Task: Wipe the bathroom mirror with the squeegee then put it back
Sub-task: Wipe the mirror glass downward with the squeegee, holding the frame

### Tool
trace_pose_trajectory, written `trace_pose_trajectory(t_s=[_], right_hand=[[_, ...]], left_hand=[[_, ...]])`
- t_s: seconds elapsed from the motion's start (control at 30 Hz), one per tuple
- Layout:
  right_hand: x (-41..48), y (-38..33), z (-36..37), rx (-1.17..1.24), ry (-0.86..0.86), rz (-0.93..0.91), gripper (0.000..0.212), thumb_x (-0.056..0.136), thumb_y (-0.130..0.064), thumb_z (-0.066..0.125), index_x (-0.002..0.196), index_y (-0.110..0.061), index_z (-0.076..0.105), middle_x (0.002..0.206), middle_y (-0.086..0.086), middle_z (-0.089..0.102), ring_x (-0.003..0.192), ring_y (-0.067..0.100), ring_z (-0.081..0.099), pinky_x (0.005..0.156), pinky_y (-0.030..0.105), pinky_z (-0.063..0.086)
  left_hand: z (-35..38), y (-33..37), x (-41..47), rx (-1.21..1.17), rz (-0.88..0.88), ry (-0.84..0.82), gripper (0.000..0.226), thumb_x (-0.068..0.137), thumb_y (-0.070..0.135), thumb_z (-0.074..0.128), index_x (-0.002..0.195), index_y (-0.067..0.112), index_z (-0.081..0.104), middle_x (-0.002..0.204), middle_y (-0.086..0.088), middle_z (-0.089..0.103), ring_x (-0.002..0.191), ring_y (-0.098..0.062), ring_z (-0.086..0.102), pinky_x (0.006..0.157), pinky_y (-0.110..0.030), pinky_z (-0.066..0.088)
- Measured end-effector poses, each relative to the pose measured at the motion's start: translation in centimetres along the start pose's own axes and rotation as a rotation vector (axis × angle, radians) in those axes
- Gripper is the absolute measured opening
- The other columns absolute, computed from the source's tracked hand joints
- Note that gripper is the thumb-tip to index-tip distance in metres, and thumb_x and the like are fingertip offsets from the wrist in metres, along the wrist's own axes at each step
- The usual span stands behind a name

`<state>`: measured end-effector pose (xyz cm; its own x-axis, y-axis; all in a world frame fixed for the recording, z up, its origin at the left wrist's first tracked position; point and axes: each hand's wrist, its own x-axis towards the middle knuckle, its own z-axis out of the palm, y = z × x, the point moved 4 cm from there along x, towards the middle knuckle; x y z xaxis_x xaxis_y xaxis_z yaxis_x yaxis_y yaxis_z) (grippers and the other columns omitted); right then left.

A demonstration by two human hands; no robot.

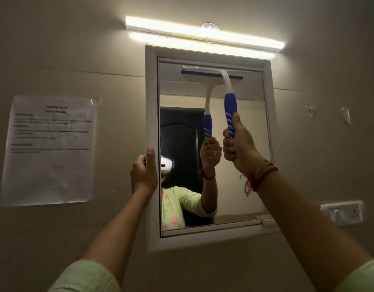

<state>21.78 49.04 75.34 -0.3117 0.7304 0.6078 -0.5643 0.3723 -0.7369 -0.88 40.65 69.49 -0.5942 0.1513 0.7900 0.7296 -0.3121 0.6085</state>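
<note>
Blade of squeegee (230,106) flat against top of mirror (245,165); right hand (238,144) fingers closed round handle, left hand (143,171) clasping frame (152,102). Pull straight down, even pressure, no tilt.

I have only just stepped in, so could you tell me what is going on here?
A person is wiping the bathroom mirror. The right hand grips the squeegee by its blue handle, with the blade against the glass near the top. The left hand holds the mirror's white frame at its left edge. The strip light above is on.
</note>
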Motion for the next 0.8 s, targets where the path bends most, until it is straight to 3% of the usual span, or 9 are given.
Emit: trace_pose_trajectory(t_s=[0.17,0.37,0.6,0.8], right_hand=[[0.9,-0.8,0.5,0.007,-0.012,-0.044,0.038,0.097,-0.049,0.025,0.074,-0.026,0.046,0.042,-0.014,0.053,0.031,0.000,0.048,0.036,0.011,0.036],[1.5,-0.1,0.3,0.054,-0.076,0.035,0.052,0.095,-0.054,0.027,0.065,-0.019,0.050,0.035,-0.009,0.046,0.028,0.004,0.039,0.034,0.012,0.033],[1.0,0.7,0.2,0.149,-0.200,0.100,0.075,0.093,-0.057,0.026,0.034,-0.019,0.053,0.033,-0.007,0.042,0.026,0.004,0.036,0.031,0.011,0.033],[0.3,1.3,-0.6,0.122,-0.166,0.121,0.063,0.093,-0.058,0.027,0.050,-0.015,0.044,0.034,-0.007,0.042,0.027,0.005,0.037,0.031,0.011,0.033]], left_hand=[[0.1,0.0,0.0,-0.016,-0.004,-0.014,0.050,0.091,0.056,0.028,0.062,0.018,0.043,0.059,0.001,0.046,0.055,-0.011,0.043,0.050,-0.025,0.029],[0.0,0.2,0.0,-0.020,-0.006,-0.013,0.049,0.092,0.053,0.029,0.063,0.017,0.043,0.060,0.000,0.046,0.056,-0.011,0.042,0.050,-0.025,0.029],[0.0,0.3,-0.1,-0.018,0.000,-0.015,0.048,0.093,0.052,0.029,0.061,0.017,0.038,0.058,0.001,0.041,0.054,-0.011,0.038,0.049,-0.025,0.026],[0.1,0.1,0.0,-0.017,0.002,-0.024,0.052,0.093,0.053,0.029,0.073,0.009,0.049,0.061,0.001,0.045,0.056,-0.010,0.042,0.050,-0.024,0.030]])
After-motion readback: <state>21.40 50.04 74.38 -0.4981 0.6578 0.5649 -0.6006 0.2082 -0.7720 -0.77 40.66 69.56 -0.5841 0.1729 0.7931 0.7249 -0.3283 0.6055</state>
